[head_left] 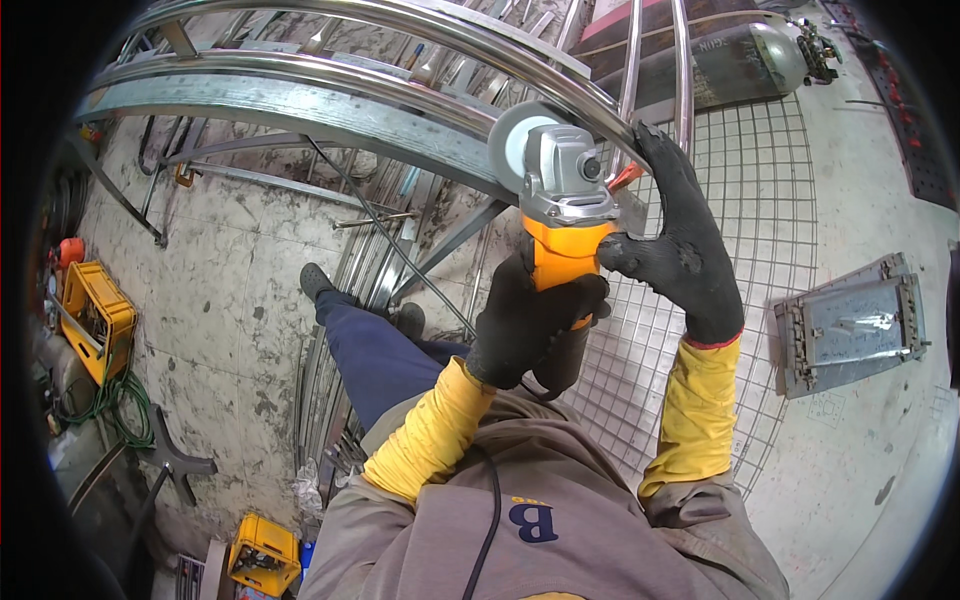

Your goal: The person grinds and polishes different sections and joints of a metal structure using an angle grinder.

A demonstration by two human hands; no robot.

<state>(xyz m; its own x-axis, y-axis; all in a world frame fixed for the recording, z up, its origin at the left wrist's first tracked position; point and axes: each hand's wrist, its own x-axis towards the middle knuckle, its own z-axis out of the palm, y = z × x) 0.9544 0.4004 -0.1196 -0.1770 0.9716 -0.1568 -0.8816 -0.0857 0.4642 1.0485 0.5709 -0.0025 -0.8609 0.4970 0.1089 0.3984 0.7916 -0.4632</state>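
Note:
My left hand [525, 325], in a black glove, is closed around the orange body of an angle grinder [570, 185] with a silver head. A pale round disc [511, 150] on the grinder stands beside the polished steel tubes of a railing frame [470, 42]; whether it touches them I cannot tell. My right hand [690, 260], also gloved, is open with its fingers stretched up to the upper tube. Its thumb reaches across to the grinder's side, seemingly touching it. Part of the grinder's rear end is hidden by my left hand.
A flat steel beam [300, 108] runs beneath the tubes. Wire mesh [770, 200] covers the floor at right, near a gas cylinder [730, 75] and a hinged metal piece [855, 325]. Yellow crates [120, 310] stand at left. Long metal bars and a cable lie near my feet.

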